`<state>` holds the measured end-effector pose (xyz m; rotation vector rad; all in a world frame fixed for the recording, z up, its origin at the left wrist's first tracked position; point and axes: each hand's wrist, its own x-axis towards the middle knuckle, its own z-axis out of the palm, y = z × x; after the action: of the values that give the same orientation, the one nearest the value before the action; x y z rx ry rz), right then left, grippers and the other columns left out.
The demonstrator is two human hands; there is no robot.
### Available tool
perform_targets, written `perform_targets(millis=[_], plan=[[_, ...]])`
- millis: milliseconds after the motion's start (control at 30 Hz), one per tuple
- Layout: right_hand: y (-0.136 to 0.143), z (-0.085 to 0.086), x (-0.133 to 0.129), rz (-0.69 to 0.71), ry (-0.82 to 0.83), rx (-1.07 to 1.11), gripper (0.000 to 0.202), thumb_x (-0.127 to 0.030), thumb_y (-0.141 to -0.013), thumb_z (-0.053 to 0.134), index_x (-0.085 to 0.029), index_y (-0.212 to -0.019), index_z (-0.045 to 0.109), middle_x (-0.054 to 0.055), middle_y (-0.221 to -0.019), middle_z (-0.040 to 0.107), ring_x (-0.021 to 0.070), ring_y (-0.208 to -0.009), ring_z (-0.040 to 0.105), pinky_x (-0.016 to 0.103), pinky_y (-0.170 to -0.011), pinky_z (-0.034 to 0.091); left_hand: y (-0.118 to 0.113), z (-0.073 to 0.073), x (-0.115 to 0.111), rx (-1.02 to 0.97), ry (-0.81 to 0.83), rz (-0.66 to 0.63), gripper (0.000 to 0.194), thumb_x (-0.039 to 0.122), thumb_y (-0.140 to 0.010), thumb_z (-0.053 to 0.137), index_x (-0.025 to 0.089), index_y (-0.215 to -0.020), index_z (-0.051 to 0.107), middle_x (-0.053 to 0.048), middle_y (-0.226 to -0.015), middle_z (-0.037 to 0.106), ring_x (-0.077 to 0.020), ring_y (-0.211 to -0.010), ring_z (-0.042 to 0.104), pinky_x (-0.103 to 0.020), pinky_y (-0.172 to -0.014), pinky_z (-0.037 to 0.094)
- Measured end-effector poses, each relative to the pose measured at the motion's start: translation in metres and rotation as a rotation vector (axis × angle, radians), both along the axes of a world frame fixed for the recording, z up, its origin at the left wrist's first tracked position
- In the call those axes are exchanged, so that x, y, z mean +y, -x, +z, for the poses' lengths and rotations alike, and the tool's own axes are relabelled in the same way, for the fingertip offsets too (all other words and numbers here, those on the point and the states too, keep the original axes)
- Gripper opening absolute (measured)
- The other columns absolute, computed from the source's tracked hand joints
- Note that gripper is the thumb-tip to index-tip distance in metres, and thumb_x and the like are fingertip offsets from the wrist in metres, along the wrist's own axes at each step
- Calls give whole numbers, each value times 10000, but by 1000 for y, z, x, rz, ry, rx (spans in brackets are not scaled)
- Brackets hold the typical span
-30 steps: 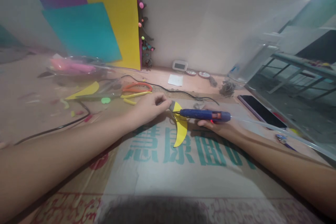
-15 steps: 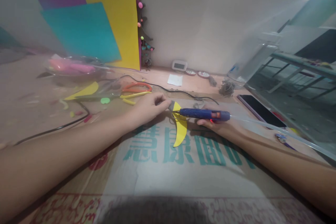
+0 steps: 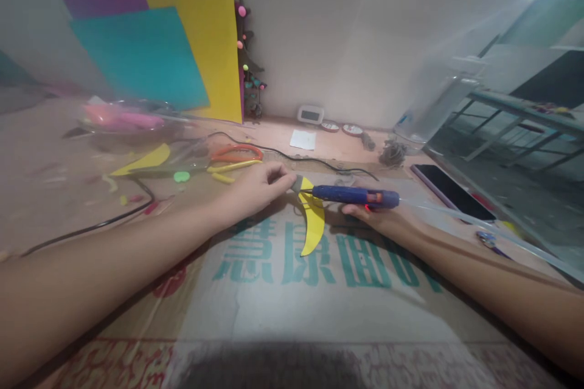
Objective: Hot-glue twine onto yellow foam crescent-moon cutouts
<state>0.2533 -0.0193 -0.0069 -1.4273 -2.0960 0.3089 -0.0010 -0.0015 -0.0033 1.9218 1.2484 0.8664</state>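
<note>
Between thumb and fingers, my left hand [image 3: 272,184] pinches the grey upper end of a yellow crescent-shaped cutout [image 3: 314,225], which hangs with its pointed tip down. My right hand [image 3: 365,209] is wrapped round a blue glue gun [image 3: 351,195], lying level with its nozzle pointing left. The nozzle tip meets or nearly meets the cutout just below the grey end; exact contact is too small to tell. A clear glue stick [image 3: 449,214] trails from the gun's back end, and a red light glows on its underside. Most of the right fingers are hidden behind the gun.
Scissors with orange and yellow handles [image 3: 237,155] lie beyond my left hand, near another yellow cutout [image 3: 148,161]. A black cable [image 3: 283,149] crosses the table. At right are a phone [image 3: 449,191] and a clear bottle [image 3: 438,106]. Coloured sheets [image 3: 141,55] lean on the wall.
The view has shifted very slightly. Both hands, the yellow cutout and the glue gun keep almost the same positions.
</note>
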Motion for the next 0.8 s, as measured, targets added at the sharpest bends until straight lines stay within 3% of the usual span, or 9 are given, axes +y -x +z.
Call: perform_targets(millis=[167, 800], plan=[[-1, 3, -1, -20, 22, -29, 446, -637, -713, 589, -242, -597, 418, -12, -547, 462, 159, -535, 465, 296, -499, 399, 0, 0, 1, -1, -11, -17, 322, 474, -861, 485, 181, -749, 556, 35, -549, 540, -88, -451, 432, -197, -428, 280], [-2, 2, 0, -83, 33, -23, 349, -572, -720, 610, -233, -672, 546, 15, -637, 612, 195, -610, 584, 310, -551, 465, 0, -1, 1, -2, 1, -27, 338, 496, -860, 483, 186, -743, 552, 33, -542, 552, -86, -440, 446, -198, -416, 291]])
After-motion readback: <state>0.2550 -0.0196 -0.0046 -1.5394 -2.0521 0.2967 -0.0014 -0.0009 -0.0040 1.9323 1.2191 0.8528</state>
